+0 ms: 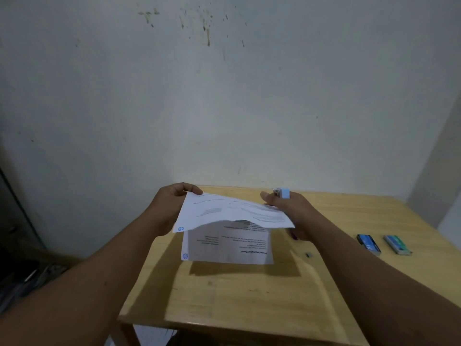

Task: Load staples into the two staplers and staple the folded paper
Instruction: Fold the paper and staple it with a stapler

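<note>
Stained white wall (pixel 224 96) backs a wooden table (pixel 249 295). Both forearms reach forward: the left hand (pixel 172 203) pinches the folded paper (pixel 232 213) (held above the table), the right hand (pixel 291 208) grips a pale-blue stapler (pixel 282 193) at the paper's far edge. Two staple boxes (pixel 369 243) lie well right.

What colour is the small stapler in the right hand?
Pale blue, with a silver metal front; the head view shows the stapler poking above the right hand.

Pale wooden bench (pixel 262 295) with a smooth, faintly glossy finish. Matt white printed paper (pixel 232 211), thin and limp. The small stapler (pixel 281 193) looks like light-blue plastic with a metal nose. Wall (pixel 224 96) matt, stained.
</note>
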